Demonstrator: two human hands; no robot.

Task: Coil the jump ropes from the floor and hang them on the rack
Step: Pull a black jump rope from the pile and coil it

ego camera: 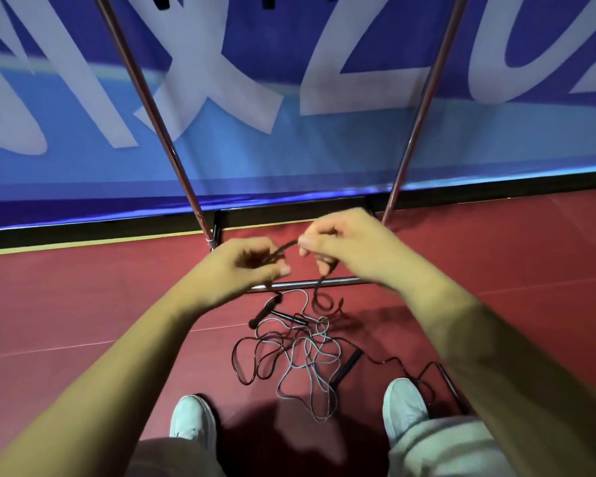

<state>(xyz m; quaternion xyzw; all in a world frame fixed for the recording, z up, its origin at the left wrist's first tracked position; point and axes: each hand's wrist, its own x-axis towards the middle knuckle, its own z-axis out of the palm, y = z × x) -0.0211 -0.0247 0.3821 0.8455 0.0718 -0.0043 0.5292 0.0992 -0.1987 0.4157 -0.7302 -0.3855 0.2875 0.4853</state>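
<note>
Head camera: left hand (245,266) and right hand (344,246) each pinch the dark jump rope (283,247), strung sideways between them; slack drops straight below.

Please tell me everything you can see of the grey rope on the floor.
The grey rope is a thin, plastic-looking cord. It lies slack on the floor in loose loops, tangled with dark ropes, between the rack's bottom bar and the shoes. Neither the left hand nor the right hand touches it. Which handles are its own I cannot tell.
</note>
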